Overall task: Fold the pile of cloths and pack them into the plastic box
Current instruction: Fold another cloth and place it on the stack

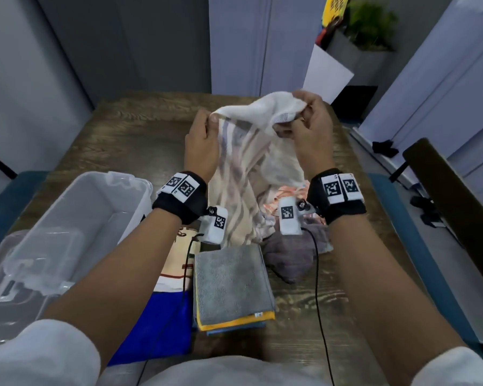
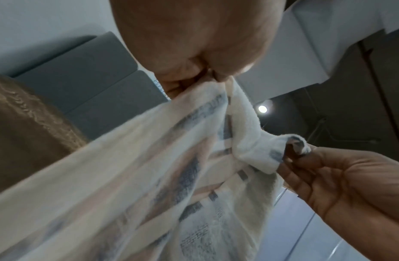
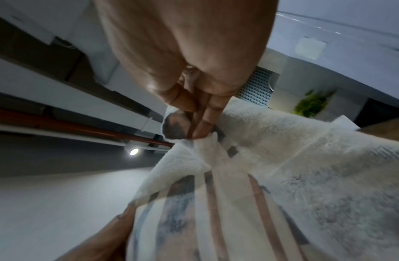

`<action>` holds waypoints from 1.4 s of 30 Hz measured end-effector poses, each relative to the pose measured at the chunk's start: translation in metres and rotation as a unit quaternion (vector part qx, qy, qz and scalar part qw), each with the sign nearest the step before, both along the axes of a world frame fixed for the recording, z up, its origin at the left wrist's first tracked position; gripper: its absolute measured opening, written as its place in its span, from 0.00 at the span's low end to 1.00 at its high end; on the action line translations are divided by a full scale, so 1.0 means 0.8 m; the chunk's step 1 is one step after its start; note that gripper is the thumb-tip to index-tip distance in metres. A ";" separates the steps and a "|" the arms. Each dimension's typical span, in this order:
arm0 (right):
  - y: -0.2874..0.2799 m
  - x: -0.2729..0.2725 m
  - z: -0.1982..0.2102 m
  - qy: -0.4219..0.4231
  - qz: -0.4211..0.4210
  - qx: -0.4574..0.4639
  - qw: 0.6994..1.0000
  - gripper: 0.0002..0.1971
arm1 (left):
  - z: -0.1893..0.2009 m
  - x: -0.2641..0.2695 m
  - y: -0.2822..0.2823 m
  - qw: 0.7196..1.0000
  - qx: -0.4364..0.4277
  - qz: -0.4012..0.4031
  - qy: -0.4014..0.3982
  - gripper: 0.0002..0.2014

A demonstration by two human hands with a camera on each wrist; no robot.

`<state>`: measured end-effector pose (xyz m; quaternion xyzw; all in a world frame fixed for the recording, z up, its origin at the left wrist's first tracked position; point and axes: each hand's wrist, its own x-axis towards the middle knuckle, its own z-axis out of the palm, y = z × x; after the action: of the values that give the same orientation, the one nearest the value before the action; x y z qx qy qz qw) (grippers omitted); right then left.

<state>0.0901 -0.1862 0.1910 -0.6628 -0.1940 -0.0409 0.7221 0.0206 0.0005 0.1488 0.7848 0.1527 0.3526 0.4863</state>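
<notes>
My left grip [image 1: 202, 140] pinched one top corner of the striped towel [image 1: 243, 174] between the thumb and curled fingers. My right grip [image 1: 313, 132], at 3 o'clock of the left, had the other end of that edge bunched under its curled fingers. Together they held the towel up above the counter [image 1: 129, 126], out toward 12 o'clock from me, with the top edge sagging a little between them.

The towel was pale with grey and tan stripes and hung down toward me. Its lower end came down at the loose pile of cloths [image 1: 293, 249], which lay on the counter at about 5 o'clock of the hanging towel. I could not tell how much of the towel rested on that pile.

At 6 o'clock, nearest me, lay a folded stack [image 1: 232, 285], grey on top with yellow and blue edges showing beneath. Just beside it at 9 o'clock a blue printed cloth [image 1: 165, 319] lay flat. The clear plastic box [image 1: 76, 227] stood open-topped farther out at 9 o'clock, on the counter's left edge.
</notes>
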 end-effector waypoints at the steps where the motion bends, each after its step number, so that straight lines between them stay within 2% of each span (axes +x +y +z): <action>1: 0.001 -0.001 0.006 -0.023 -0.004 -0.016 1.000 0.22 | 0.007 -0.001 -0.001 1.000 -0.001 0.000 0.002 0.15; 4: 0.000 -0.010 0.024 -0.069 -0.009 -0.019 0.997 0.23 | 0.025 -0.008 -0.009 0.999 0.004 -0.045 0.027 0.14; 6: -0.002 -0.016 0.035 -0.084 -0.006 -0.008 0.996 0.22 | 0.030 -0.016 -0.011 0.989 -0.022 -0.134 0.060 0.17; 8: -0.003 -0.017 0.041 -0.095 0.005 -0.004 0.995 0.20 | 0.032 -0.026 -0.017 0.962 -0.037 -0.246 0.112 0.27; 10: -0.003 -0.020 0.046 -0.106 0.022 -0.009 0.994 0.19 | 0.037 -0.035 -0.028 0.935 -0.031 -0.321 0.147 0.34; 12: -0.002 -0.022 0.053 -0.110 0.044 -0.019 0.993 0.19 | 0.043 -0.035 -0.037 0.939 -0.005 -0.317 0.133 0.31; 14: -0.001 -0.020 0.057 -0.118 0.042 -0.039 0.991 0.22 | 0.052 -0.031 -0.042 0.965 0.012 -0.255 0.064 0.18; 17: -0.010 -0.011 0.040 -0.118 0.011 -0.089 0.989 0.40 | 0.076 -0.031 -0.037 0.983 -0.023 -0.182 -0.007 0.10; 19: -0.014 -0.011 0.008 -0.073 -0.011 -0.153 0.985 0.53 | 0.088 -0.029 -0.030 0.983 -0.045 -0.179 0.001 0.10; 21: -0.015 -0.018 -0.038 0.022 -0.006 -0.204 0.979 0.58 | 0.095 -0.027 -0.026 0.981 -0.058 -0.186 0.015 0.13; 22: -0.014 -0.027 -0.058 0.072 0.020 -0.224 0.972 0.56 | 0.099 -0.028 -0.025 0.978 -0.068 -0.195 0.018 0.14; 23: -0.013 -0.039 -0.077 0.137 0.067 -0.234 0.960 0.49 | 0.101 -0.031 -0.026 0.975 -0.078 -0.208 0.021 0.14; 25: -0.009 -0.065 -0.109 0.281 0.193 -0.199 0.919 0.30 | 0.105 -0.037 -0.031 0.966 -0.107 -0.234 0.026 0.16; 27: -0.005 -0.087 -0.139 0.361 0.275 -0.179 0.873 0.36 | 0.104 -0.044 -0.033 0.959 -0.132 -0.247 0.031 0.18; 28: -0.003 -0.095 -0.152 0.362 0.299 -0.182 0.864 0.39 | 0.102 -0.045 -0.031 0.958 -0.144 -0.245 0.033 0.20; 29: -0.003 -0.105 -0.153 0.353 0.305 -0.180 0.866 0.36 | 0.100 -0.047 -0.028 0.958 -0.154 -0.239 0.035 0.22; 32: -0.010 -0.105 -0.149 0.282 0.292 -0.124 0.905 0.10 | 0.102 -0.050 -0.017 0.966 -0.171 -0.188 0.048 0.29; 33: -0.014 -0.102 -0.140 0.278 0.281 -0.097 0.913 0.05 | 0.105 -0.049 -0.014 0.972 -0.165 -0.162 0.051 0.30; 34: -0.018 -0.092 -0.136 0.276 0.271 -0.068 0.920 0.06 | 0.111 -0.049 -0.011 0.976 -0.162 -0.138 0.049 0.29; 37: -0.024 -0.060 -0.116 0.231 0.200 -0.093 0.948 0.14 | 0.136 -0.046 0.005 0.977 -0.189 -0.096 0.003 0.25; 40: -0.033 -0.030 -0.104 0.221 0.120 -0.065 0.966 0.18 | 0.159 -0.046 0.022 0.952 -0.250 -0.168 -0.057 0.29; 42: -0.039 -0.022 -0.094 0.257 0.098 -0.017 0.961 0.17 | 0.166 -0.049 0.024 0.939 -0.271 -0.202 -0.067 0.28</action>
<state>0.0726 -0.2174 0.1157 -0.6409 -0.0662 0.2052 0.7368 -0.0185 0.0199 0.2816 0.6125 0.0480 0.2444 0.7502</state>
